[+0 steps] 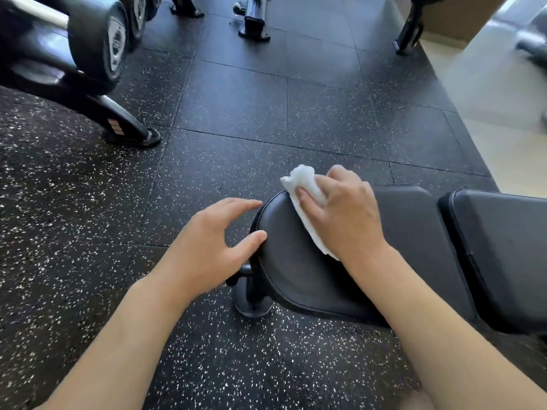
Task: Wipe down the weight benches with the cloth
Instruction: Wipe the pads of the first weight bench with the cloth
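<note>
A black padded weight bench (414, 232) lies across the lower right, its rounded seat end pointing left and a second pad (503, 255) beyond a gap on the right. My right hand (346, 214) presses a white cloth (302, 184) flat onto the seat's far edge; part of the cloth is hidden under my palm. My left hand (207, 244) hovers at the seat's left end with fingers spread, its thumb touching the rim, holding nothing. The bench's black foot (251, 300) shows below the seat.
A dumbbell rack (88, 54) with black dumbbells stands at the upper left, its foot (133, 131) on the speckled rubber floor (88, 232). Other black equipment bases (254, 22) sit at the far top. A pale floor (488, 99) borders the mats on the right.
</note>
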A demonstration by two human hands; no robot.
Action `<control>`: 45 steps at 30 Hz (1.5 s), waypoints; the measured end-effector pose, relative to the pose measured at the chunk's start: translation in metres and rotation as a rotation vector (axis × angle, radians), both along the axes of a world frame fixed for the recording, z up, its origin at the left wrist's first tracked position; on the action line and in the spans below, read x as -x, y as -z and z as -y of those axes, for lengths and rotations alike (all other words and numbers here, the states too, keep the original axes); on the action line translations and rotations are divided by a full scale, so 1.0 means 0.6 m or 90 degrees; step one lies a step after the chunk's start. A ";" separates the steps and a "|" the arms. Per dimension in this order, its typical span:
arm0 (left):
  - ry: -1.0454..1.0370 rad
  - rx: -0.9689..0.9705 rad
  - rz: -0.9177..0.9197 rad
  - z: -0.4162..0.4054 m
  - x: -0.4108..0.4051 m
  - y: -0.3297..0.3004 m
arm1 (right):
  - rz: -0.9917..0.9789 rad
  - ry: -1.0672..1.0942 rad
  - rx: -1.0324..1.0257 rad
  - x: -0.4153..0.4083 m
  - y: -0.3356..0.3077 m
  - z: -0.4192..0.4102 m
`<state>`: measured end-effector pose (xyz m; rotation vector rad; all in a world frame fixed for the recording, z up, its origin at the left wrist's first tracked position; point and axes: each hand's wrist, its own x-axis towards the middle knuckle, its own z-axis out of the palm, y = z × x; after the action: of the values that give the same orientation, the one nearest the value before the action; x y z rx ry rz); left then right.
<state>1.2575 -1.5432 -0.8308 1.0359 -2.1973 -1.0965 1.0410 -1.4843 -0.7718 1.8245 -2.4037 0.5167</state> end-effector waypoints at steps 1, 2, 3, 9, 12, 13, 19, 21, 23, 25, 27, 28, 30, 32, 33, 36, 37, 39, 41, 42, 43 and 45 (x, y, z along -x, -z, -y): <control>-0.001 -0.004 -0.012 0.000 0.008 0.000 | 0.000 -0.030 0.019 -0.023 0.003 -0.009; -0.005 -0.007 -0.022 0.001 0.016 0.001 | -0.004 -0.062 0.033 -0.042 0.009 -0.020; -0.008 -0.011 -0.033 0.002 0.023 0.002 | -0.010 -0.096 0.045 -0.055 0.015 -0.031; -0.006 0.004 -0.069 -0.011 0.068 -0.002 | -0.033 -0.007 0.040 0.057 0.014 -0.044; -0.010 0.018 -0.058 -0.018 0.088 0.000 | 0.017 0.130 0.022 0.129 0.000 -0.039; -0.016 0.018 -0.056 -0.018 0.092 0.000 | 0.010 0.141 0.021 0.132 -0.003 -0.039; -0.044 0.023 -0.052 -0.018 0.096 0.006 | -0.045 -0.028 0.055 0.001 0.016 -0.029; -0.056 0.018 -0.055 -0.019 0.094 0.009 | -0.039 -0.086 0.051 0.009 0.020 -0.025; -0.060 0.026 -0.047 -0.021 0.091 0.010 | -0.024 -0.030 0.026 0.063 0.016 -0.016; -0.058 0.031 -0.034 -0.023 0.087 0.007 | -0.023 0.096 0.003 0.132 0.011 -0.010; -0.054 0.026 -0.027 -0.024 0.083 0.005 | 0.003 0.187 -0.015 0.181 0.005 -0.011; -0.053 0.024 -0.026 -0.024 0.082 0.005 | 0.006 0.206 -0.017 0.187 0.003 -0.013; -0.053 0.025 -0.020 -0.024 0.083 0.005 | -0.027 0.194 -0.032 0.167 0.002 -0.011; -0.056 0.034 -0.014 -0.025 0.085 0.006 | -0.058 0.127 -0.033 0.115 -0.001 -0.010; -0.058 0.040 -0.013 -0.025 0.087 0.006 | -0.060 0.073 -0.007 0.082 0.000 -0.011; -0.066 0.051 -0.023 -0.024 0.090 0.007 | -0.007 -0.077 0.038 -0.002 0.009 -0.029; -0.071 0.055 -0.025 -0.024 0.090 0.007 | -0.005 -0.113 0.030 -0.001 0.011 -0.031; -0.075 0.065 -0.024 -0.025 0.089 0.007 | -0.009 -0.103 0.008 0.039 0.010 -0.029; -0.068 0.071 -0.020 -0.026 0.087 0.004 | -0.010 0.008 0.004 0.108 0.009 -0.025; -0.060 0.070 -0.019 -0.026 0.086 0.002 | -0.014 0.076 -0.005 0.148 0.008 -0.024; -0.051 0.072 -0.016 -0.025 0.085 0.001 | -0.013 0.143 -0.016 0.183 0.005 -0.027; -0.027 0.083 -0.008 -0.025 0.082 -0.001 | 0.006 0.232 -0.013 0.225 0.000 -0.035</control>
<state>1.2082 -1.5282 -0.8303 1.0116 -2.1952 -0.9248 0.9057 -1.4634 -0.7719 1.3414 -2.6670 0.4642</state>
